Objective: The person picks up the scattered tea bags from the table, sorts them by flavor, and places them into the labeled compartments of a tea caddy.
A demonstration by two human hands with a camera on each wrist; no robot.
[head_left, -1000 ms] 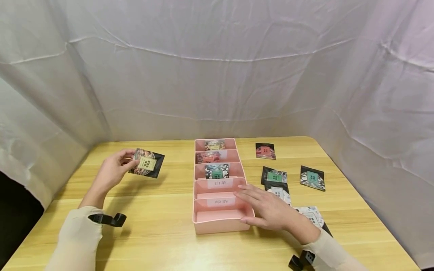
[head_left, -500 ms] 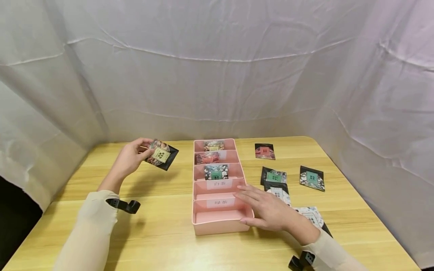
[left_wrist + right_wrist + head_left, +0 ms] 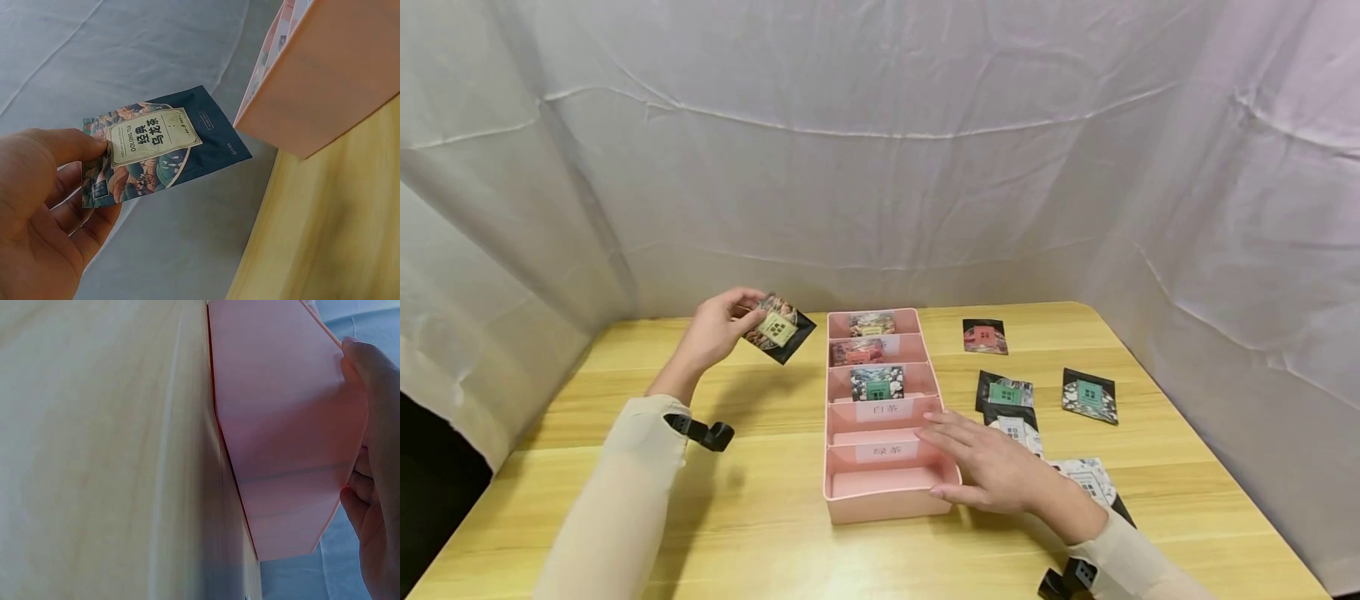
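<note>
In the head view my left hand (image 3: 718, 329) pinches an oolong tea sachet (image 3: 778, 327) by one end, thumb on top and fingers below. The sachet (image 3: 150, 147), dark with a pale yellow label, tilts in the air left of a pink divided box (image 3: 891, 504). My right hand (image 3: 985, 462) rests over the box's near right rim, its fingers laid across the edge and its thumb at the front corner. Seen from the right wrist, the hand (image 3: 375, 456) lies along the rim of the box wall (image 3: 287, 425).
Three back compartments hold a yellow-label sachet (image 3: 871, 324), a red-label sachet (image 3: 857, 353) and a green-label sachet (image 3: 877, 384). Right of the box lie a red sachet (image 3: 985, 336), a teal-label sachet (image 3: 1089, 396), and several others, one partly behind the right forearm. Curtains surround the table (image 3: 760, 517).
My left hand has carried the oolong tea sachet right and farther back, toward the box's far end. The right hand stays on the rim.
</note>
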